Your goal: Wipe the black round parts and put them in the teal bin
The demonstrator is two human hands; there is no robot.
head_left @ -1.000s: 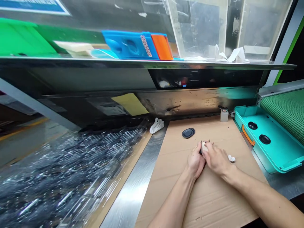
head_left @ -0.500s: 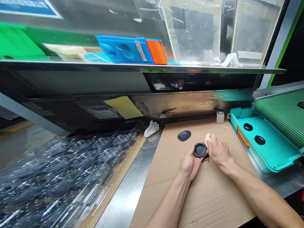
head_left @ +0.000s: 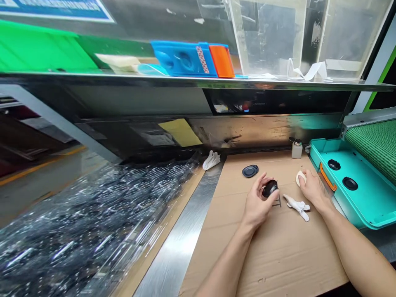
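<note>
My left hand (head_left: 257,204) grips a glossy black round part (head_left: 270,188) by its edges, tilted, above the cardboard sheet (head_left: 262,255). To its right, my right hand (head_left: 314,189) pinches a small white pad (head_left: 300,178), apart from the part. Between and below the hands lies a crumpled white cloth piece (head_left: 297,206) on the cardboard. Another black round part (head_left: 250,171) rests flat on the sheet beyond my left hand.
A teal tray (head_left: 368,206) with two black round parts stands at right, beside a green conveyor belt (head_left: 377,140). A small bottle (head_left: 297,149) stands at the cardboard's back edge. Plastic-wrapped black items (head_left: 77,222) fill the left. A metal shelf (head_left: 185,82) crosses above.
The black part in my left hand has turned from face-up to tilted. My right hand with the pad has moved away from it to the right, and the white cloth piece now shows. The view has shifted.
</note>
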